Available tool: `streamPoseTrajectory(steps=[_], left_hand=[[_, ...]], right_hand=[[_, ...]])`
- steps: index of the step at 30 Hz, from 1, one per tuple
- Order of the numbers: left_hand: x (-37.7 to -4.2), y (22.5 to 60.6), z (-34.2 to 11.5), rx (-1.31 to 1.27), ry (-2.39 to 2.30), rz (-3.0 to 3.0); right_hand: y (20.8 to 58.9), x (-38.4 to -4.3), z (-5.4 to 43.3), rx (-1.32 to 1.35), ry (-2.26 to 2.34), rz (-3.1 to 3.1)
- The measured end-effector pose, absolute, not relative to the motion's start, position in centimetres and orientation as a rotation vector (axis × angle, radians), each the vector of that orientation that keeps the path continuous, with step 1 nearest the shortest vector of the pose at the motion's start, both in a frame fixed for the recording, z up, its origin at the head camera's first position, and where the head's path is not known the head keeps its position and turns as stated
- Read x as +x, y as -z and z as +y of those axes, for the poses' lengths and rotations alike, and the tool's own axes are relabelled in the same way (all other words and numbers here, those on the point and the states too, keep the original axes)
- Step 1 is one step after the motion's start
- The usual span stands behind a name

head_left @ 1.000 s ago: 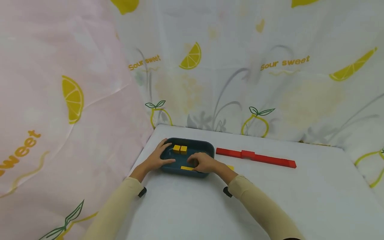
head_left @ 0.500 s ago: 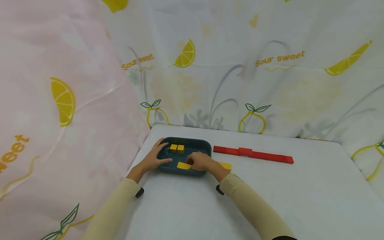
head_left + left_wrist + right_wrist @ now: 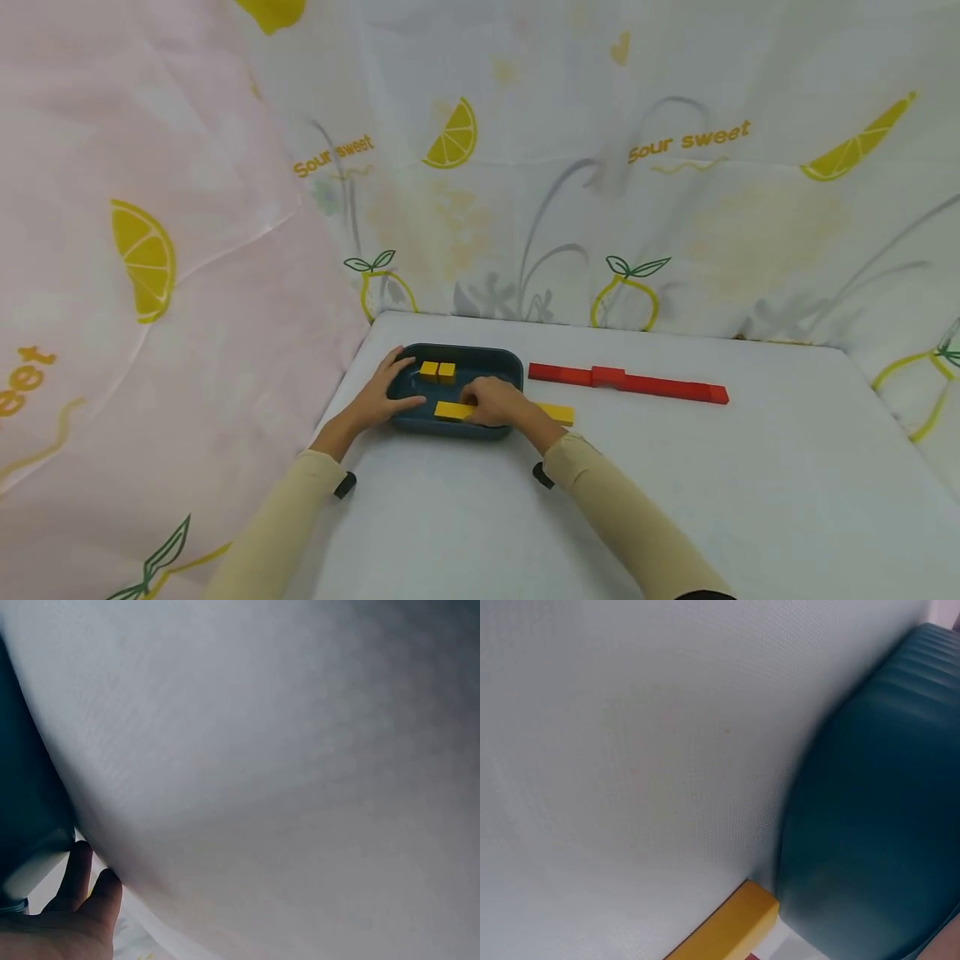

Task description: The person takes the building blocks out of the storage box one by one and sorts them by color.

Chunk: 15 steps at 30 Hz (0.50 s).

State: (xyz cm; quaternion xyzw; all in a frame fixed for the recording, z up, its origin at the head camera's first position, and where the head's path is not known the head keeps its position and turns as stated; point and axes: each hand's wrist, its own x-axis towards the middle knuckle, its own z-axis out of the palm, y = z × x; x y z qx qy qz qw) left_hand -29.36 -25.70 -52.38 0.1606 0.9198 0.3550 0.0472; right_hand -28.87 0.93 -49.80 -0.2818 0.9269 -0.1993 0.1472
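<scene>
In the head view a dark teal tray sits on the white surface with two small yellow cubes side by side near its back left. My left hand spreads over the tray's left end, thumb apart from the fingers. The left wrist view shows that hand with fingertips close to the tray's side. My right hand reaches into the tray's front part and pinches a long yellow block, whose right portion is hidden under the hand. Another yellow block lies outside, by the tray's right end.
Right of the tray lies a long row of red blocks, with one raised piece toward its left. A printed curtain closes the back, and a pinkish one stands close on the left.
The pinched yellow block has risen slightly and shows more of its top face. More of the yellow block outside shows past my right wrist. My left hand keeps its place; the view shifts slightly.
</scene>
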Motion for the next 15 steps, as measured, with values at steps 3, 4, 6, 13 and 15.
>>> streamPoseTrajectory(steps=[3,4,6,13,15], left_hand=[[-29.32,52.12,-25.81,0.485,-1.094,2.798],[-29.37,52.11,-25.84,0.487,-1.090,2.798],[-29.46,52.09,-25.86,0.494,-1.082,2.799],[-29.47,52.39,-25.84,0.519,-1.110,2.793],[-29.39,52.44,-25.83,0.525,-1.120,2.788]], right_hand=[[49.81,-29.02,0.87,-0.813,0.625,2.653],[49.83,-29.07,0.87,-0.809,0.640,2.648],[49.83,-29.11,0.90,-0.803,0.659,2.641],[49.81,-29.01,1.15,-0.838,0.768,2.619],[49.79,-28.92,1.24,-0.863,0.819,2.626]])
